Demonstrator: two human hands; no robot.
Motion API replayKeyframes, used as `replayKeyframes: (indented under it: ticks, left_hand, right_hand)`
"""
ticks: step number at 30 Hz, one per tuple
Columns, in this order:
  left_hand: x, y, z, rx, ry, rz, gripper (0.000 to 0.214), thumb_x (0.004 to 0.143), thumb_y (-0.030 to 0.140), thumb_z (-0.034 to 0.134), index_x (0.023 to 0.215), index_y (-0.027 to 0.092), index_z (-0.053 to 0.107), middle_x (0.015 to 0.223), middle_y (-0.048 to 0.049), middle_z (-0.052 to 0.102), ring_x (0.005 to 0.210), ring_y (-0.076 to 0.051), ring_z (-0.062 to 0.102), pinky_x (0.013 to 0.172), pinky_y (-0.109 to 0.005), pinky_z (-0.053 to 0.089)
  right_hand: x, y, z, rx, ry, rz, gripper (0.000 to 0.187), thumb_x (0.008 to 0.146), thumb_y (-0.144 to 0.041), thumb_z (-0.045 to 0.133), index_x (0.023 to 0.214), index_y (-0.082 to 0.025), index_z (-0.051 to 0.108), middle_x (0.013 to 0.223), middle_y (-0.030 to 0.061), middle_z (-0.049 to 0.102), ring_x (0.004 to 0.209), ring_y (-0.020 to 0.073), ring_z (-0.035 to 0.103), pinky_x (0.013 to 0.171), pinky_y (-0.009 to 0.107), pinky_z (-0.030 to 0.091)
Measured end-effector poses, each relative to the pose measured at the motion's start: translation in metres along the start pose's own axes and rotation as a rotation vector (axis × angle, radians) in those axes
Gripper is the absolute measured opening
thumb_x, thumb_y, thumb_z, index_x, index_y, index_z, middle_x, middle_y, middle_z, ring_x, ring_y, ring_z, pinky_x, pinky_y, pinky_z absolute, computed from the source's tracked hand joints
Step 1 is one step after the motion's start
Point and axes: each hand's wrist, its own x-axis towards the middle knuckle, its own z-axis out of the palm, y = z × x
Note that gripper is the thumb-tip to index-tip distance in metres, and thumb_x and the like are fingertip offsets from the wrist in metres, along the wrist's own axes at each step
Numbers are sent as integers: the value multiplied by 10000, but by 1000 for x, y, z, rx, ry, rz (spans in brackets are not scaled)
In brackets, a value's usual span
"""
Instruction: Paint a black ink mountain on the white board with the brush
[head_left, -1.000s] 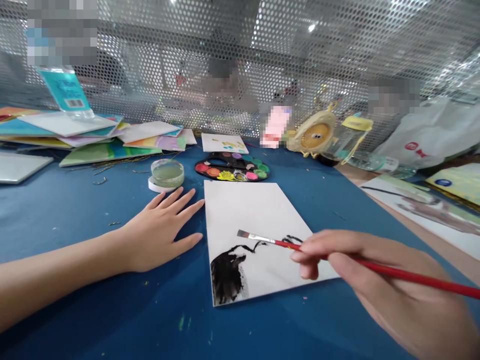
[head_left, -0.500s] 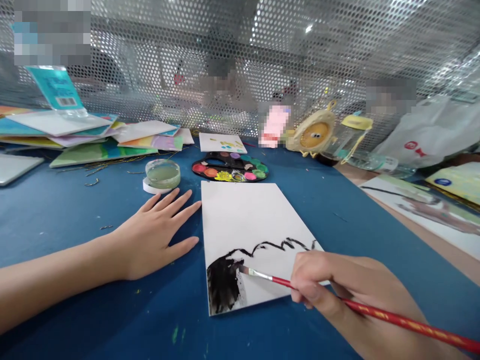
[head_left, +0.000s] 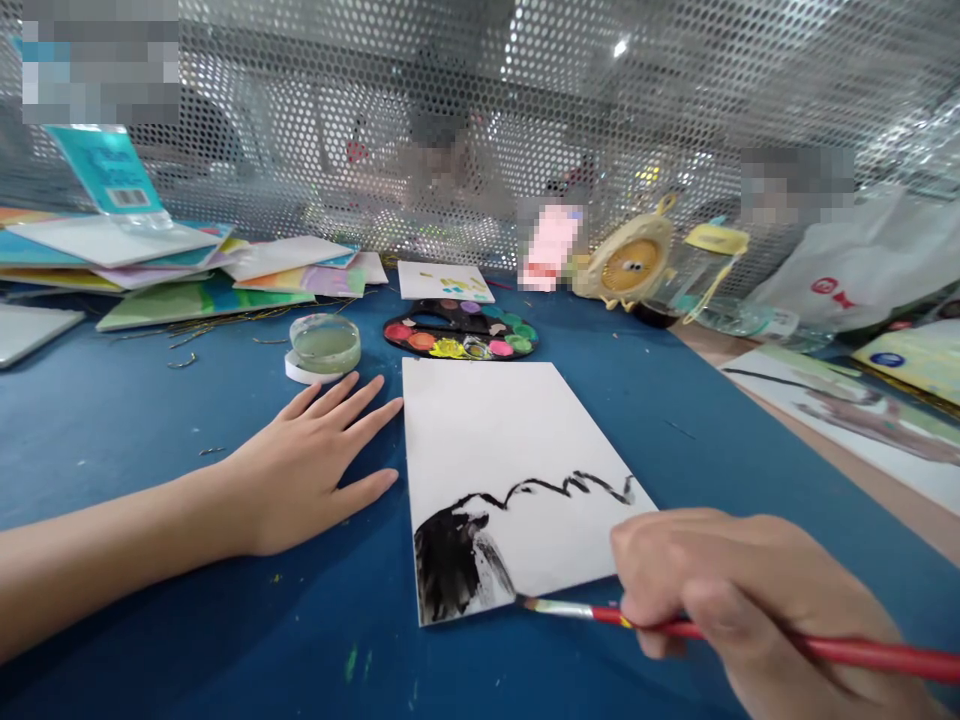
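A white canvas board (head_left: pixel 495 430) lies in front of me, with a wavy black line across it and a black patch (head_left: pixel 446 565) at its lower left. My right hand (head_left: pixel 742 590) is closed around a red-handled paintbrush (head_left: pixel 622 617). The brush's dark tip is at the board's near edge, at the end of a thin grey streak. Spread flat on the table, my left hand (head_left: pixel 322 460) holds nothing; its fingertips are beside the board's left edge and near a small tub of cloudy water (head_left: pixel 325 345).
Behind the board lies a black paint palette (head_left: pixel 427 344) with several colours. Painted boards (head_left: pixel 195 305) are piled at the back left under a blue-labelled bottle (head_left: pixel 109 175). A yellow round object (head_left: pixel 630 265), a yellow-lidded bottle (head_left: pixel 716 245) and a plastic bag (head_left: pixel 862 260) stand back right, before a perforated metal screen (head_left: pixel 300 150).
My right hand has moved right and toward me with the paintbrush. A thin grey streak now runs from the black patch down to the board's near edge. My left hand stays put.
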Motion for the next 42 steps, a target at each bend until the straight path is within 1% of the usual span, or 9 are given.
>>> replayKeyframes:
  ticks: [3,6,11,15,25,28,31,37,42]
  left_hand:
    - [0,0,0,3,-14,-2,686,828,659,238,1406,290,233,1515,-37,148,1389,-305,116,1132,-516,144]
    - [1,1,-1,17,-43,-11,690,828,663,215,1411,294,207,1516,-39,124,1392,-296,90,1134,-514,134]
    - [0,1,-1,10,-34,-9,687,829,656,234,1409,289,219,1516,-31,133,1390,-302,100,1137,-506,131]
    - [0,1,-1,11,-34,-9,686,829,657,236,1409,289,220,1517,-30,133,1390,-300,104,1137,-508,132]
    - [0,2,-3,36,-66,-20,693,826,660,214,1413,292,193,1518,-32,101,1395,-280,68,1141,-497,119]
    - [0,2,-3,44,-71,-21,693,827,660,207,1415,294,185,1519,-30,99,1395,-277,60,1141,-494,120]
    - [0,2,-3,51,-64,-16,691,829,660,205,1415,295,181,1519,-35,104,1395,-281,64,1139,-498,121]
    - [0,2,-2,48,-67,-18,685,829,659,208,1413,302,181,1519,-35,100,1395,-281,70,1138,-498,128]
    - [1,2,-3,40,-62,-21,684,829,653,220,1413,298,185,1519,-33,102,1394,-285,75,1138,-501,120]
  right_hand:
    - [0,0,0,17,45,3,454,955,-431,347,635,-166,531,506,-11,539,446,70,503,438,178,376]
    - [3,0,1,-66,0,34,434,953,-419,366,663,-158,557,560,1,582,487,73,537,460,176,388]
    - [2,-1,1,-58,2,7,472,971,-377,304,591,-163,487,467,-22,477,430,68,461,437,189,347]
    - [-2,2,2,-44,-32,-13,431,968,-392,327,664,-165,532,543,-4,537,492,82,503,481,200,380]
    - [2,-4,2,-132,-98,-126,411,983,-356,254,674,-187,465,506,-19,474,461,85,432,452,215,339]
    - [2,-7,2,-114,-75,-148,402,980,-375,237,685,-204,450,488,-27,439,445,88,415,439,211,342]
    - [1,-9,1,-141,-93,-179,371,982,-365,263,738,-202,489,527,-17,504,480,85,465,467,190,384]
    - [0,-10,4,-104,-79,-147,383,980,-376,257,745,-199,502,543,-8,503,505,96,474,499,204,397]
    - [-3,-10,9,-69,-61,-168,387,985,-359,250,727,-196,488,516,-18,469,473,93,437,482,205,361]
